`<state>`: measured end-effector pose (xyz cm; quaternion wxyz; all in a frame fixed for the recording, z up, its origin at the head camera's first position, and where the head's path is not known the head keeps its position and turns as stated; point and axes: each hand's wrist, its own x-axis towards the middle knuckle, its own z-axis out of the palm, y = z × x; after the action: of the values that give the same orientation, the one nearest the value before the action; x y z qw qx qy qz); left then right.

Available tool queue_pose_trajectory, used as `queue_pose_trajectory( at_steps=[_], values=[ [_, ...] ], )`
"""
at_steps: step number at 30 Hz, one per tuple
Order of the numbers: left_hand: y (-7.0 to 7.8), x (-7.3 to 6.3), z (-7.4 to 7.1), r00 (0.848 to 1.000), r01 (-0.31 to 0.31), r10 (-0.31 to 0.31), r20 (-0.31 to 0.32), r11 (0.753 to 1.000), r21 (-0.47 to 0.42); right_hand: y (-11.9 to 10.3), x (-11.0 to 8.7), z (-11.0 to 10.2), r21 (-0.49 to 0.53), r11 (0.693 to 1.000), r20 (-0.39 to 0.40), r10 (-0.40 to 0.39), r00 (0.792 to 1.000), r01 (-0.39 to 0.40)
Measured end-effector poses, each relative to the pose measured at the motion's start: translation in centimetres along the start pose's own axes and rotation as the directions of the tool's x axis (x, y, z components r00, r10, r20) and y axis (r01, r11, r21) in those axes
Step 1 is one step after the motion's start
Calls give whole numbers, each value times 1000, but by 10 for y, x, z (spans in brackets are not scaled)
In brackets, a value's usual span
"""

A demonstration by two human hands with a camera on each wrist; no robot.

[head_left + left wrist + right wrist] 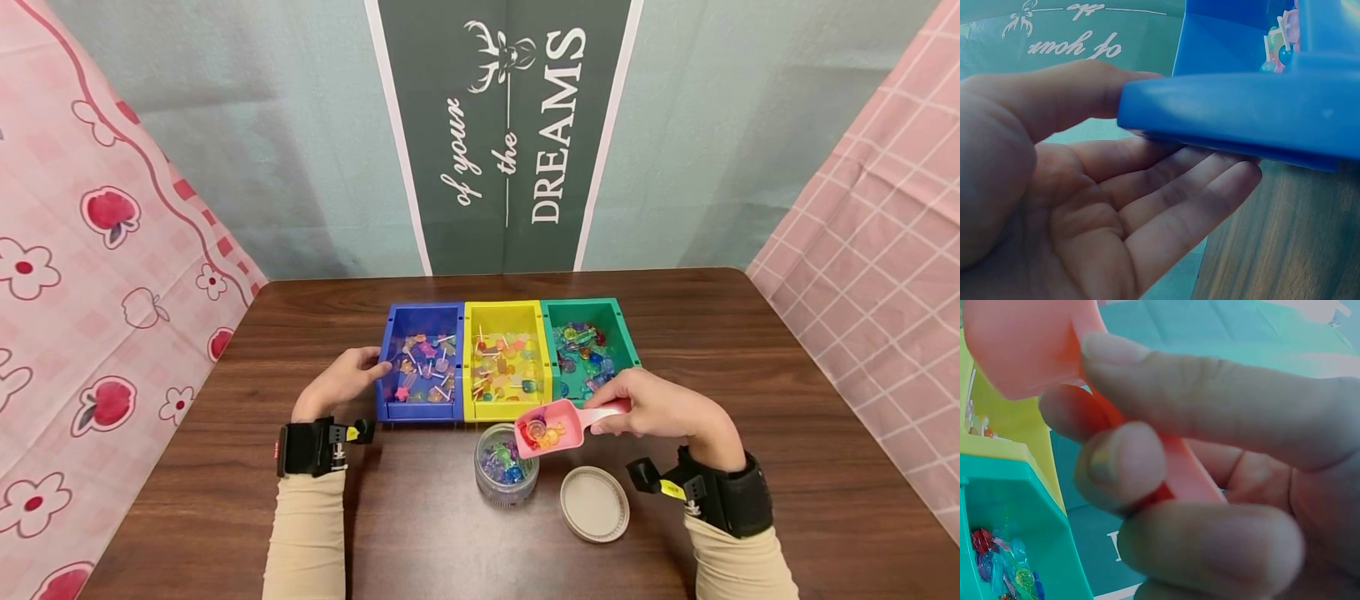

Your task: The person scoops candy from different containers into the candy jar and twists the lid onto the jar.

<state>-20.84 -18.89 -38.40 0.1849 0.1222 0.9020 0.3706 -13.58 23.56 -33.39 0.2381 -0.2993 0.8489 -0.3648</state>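
Note:
My right hand grips a pink scoop by its handle, fingers curled round it. In the scoop's bowl lie several red, orange and yellow translucent beads. The bowl overlaps the rim of a clear jar holding purple, green and blue beads. My left hand holds the left side of a blue bin; in the left wrist view the thumb lies by its upper edge and the fingers reach beneath. Small lollipop-like charms lie in this bin.
A yellow bin with orange and yellow charms stands beside the blue one. To its right is a green bin with multicoloured beads. A round pale lid lies right of the jar on the wooden table. Curtains surround the table.

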Motion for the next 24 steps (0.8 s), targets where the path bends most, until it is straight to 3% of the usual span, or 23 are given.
queue_pose_trajectory(
  at_steps=[24],
  values=[
    [-2, 1, 0, 1000, 27, -27, 1, 1000, -9, -19, -3, 4, -98, 994, -174, -62, 983, 46]
  ],
)
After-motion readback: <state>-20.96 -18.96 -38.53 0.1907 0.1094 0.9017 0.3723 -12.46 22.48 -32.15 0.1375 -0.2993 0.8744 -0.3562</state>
